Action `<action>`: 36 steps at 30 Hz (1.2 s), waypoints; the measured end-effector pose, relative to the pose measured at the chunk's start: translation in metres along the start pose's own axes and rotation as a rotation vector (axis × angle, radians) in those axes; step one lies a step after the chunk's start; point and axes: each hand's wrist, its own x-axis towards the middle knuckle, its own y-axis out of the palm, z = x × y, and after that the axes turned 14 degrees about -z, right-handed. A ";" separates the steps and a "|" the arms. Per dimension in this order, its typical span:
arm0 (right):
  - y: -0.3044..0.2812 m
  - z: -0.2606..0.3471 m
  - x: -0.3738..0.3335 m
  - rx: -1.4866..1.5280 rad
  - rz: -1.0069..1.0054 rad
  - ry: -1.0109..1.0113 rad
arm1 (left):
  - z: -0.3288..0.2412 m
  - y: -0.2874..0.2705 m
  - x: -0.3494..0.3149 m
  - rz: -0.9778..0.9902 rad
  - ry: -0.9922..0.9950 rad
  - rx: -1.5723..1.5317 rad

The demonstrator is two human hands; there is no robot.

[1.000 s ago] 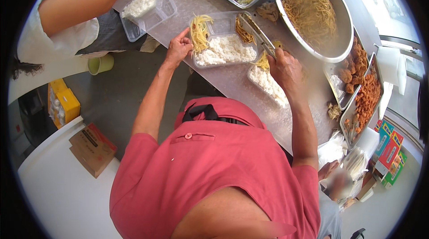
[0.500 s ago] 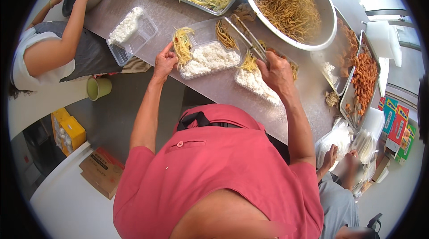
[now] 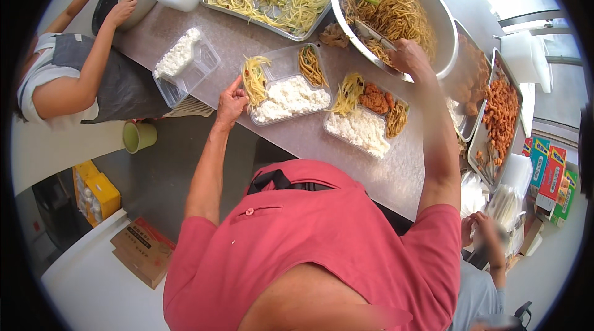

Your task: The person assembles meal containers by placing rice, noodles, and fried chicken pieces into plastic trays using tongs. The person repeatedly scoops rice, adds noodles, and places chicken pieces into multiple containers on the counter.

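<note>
My left hand (image 3: 233,103) grips the left rim of a clear plastic meal box (image 3: 281,60), index finger stretched along its side. In that box lie white rice (image 3: 291,97), yellow potato shreds (image 3: 254,80) and a portion of brown noodles (image 3: 313,66); its upper middle compartment is bare. My right hand (image 3: 409,60) is closed around metal tongs (image 3: 376,35), whose tips reach into the brown noodles (image 3: 396,6) in a large metal bowl (image 3: 447,37). Nearer to me on the right, a second meal box (image 3: 351,144) contains rice, potato shreds, a reddish fried piece and noodles.
A metal tray (image 3: 252,19) of potato shreds stands at the back. Another box (image 3: 166,91) with rice is at the left, near a co-worker's arm (image 3: 93,86). Trays of fried pieces (image 3: 500,111) line the right side. Another person's hands (image 3: 482,229) work near plastic bags.
My right hand has carried the tongs from over the boxes up and right into the noodle bowl. The second box's contents are now uncovered. My left hand stays at the rim.
</note>
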 end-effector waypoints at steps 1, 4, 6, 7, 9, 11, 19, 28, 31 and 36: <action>0.001 -0.003 -0.001 0.033 -0.027 0.025 | -0.001 0.000 -0.001 -0.001 -0.001 0.002; -0.013 -0.007 -0.016 0.152 -0.097 0.054 | 0.001 -0.003 0.000 0.025 0.017 0.020; -0.017 -0.008 -0.027 0.254 -0.198 0.060 | 0.001 -0.005 0.002 0.040 0.026 0.035; -0.024 -0.005 -0.032 0.285 -0.232 0.060 | 0.001 -0.004 0.003 0.039 0.024 0.042; -0.037 0.005 -0.043 0.351 -0.297 0.100 | 0.001 -0.004 0.002 0.040 0.020 0.037; -0.046 0.018 -0.050 0.335 -0.332 0.081 | 0.002 -0.003 0.002 0.042 0.015 0.013; -0.043 0.033 -0.069 0.206 -0.287 0.076 | -0.001 0.000 -0.010 0.010 0.039 -0.043; -0.052 0.039 -0.090 0.299 -0.393 0.032 | 0.001 0.000 -0.007 -0.022 0.065 -0.001; -0.065 0.045 -0.099 0.325 -0.395 0.018 | 0.002 0.000 -0.006 -0.015 0.047 -0.018; -0.084 0.062 -0.121 0.434 -0.438 0.039 | 0.006 0.000 -0.004 -0.031 0.078 -0.013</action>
